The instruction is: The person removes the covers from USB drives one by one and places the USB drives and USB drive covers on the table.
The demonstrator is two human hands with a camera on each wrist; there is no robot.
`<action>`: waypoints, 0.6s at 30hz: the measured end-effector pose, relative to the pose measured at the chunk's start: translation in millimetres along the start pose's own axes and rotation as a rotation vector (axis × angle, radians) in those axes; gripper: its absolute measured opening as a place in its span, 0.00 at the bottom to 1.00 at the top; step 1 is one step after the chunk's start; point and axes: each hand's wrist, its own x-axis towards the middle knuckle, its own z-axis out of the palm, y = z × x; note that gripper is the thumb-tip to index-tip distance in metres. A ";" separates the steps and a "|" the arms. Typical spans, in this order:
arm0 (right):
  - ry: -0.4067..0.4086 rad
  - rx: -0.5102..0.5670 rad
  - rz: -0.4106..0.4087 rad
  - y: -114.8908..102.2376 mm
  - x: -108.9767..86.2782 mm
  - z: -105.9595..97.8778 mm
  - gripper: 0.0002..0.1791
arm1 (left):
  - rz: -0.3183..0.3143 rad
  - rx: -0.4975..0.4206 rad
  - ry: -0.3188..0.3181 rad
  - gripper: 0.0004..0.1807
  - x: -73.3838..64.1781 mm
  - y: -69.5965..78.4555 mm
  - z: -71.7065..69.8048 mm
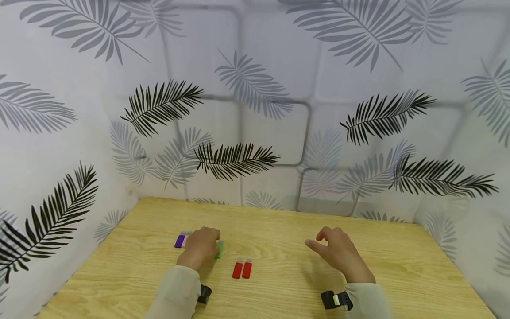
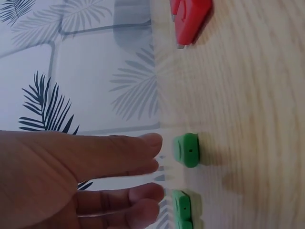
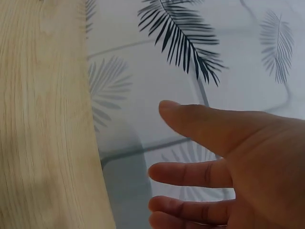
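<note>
My left hand (image 1: 201,246) hovers just over a green USB stick (image 1: 219,249) on the wooden table. In the left wrist view its thumb and fingers (image 2: 143,200) stand apart with nothing between them, fingertips close to the green stick (image 2: 189,150). More green sticks (image 2: 182,205) lie beside it there; in the head view the hand hides them. Two red USB sticks (image 1: 242,269) lie side by side to the right of this hand. My right hand (image 1: 338,252) is held above the right part of the table, thumb and fingers spread, holding nothing.
Left of my left hand lie a purple USB stick (image 1: 179,241) and a pale pink one (image 1: 185,240), partly covered by the hand. The wooden table (image 1: 279,235) ends at a pale leaf-patterned backdrop (image 1: 275,133) at the back and both sides.
</note>
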 end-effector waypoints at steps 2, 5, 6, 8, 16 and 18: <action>0.002 0.001 -0.003 -5.7 -0.3 2.8 0.22 | -0.021 0.036 0.024 0.10 0.8 1.8 1.1; -0.005 0.006 -0.008 -14.0 -0.6 5.6 0.22 | -0.055 0.046 0.021 0.12 0.9 4.3 3.1; -0.008 0.008 -0.013 -16.7 -0.8 6.2 0.22 | -0.063 0.048 0.017 0.12 0.4 5.2 3.3; -0.015 0.013 -0.020 -21.3 -1.0 7.0 0.22 | -0.073 0.048 0.005 0.12 -0.6 6.2 4.2; -0.010 0.006 -0.047 -31.7 -2.1 8.1 0.27 | -0.074 0.038 -0.049 0.13 -2.1 8.9 4.3; -0.018 0.010 -0.055 -33.2 -3.1 8.4 0.27 | -0.053 0.011 -0.053 0.13 -1.5 8.7 7.2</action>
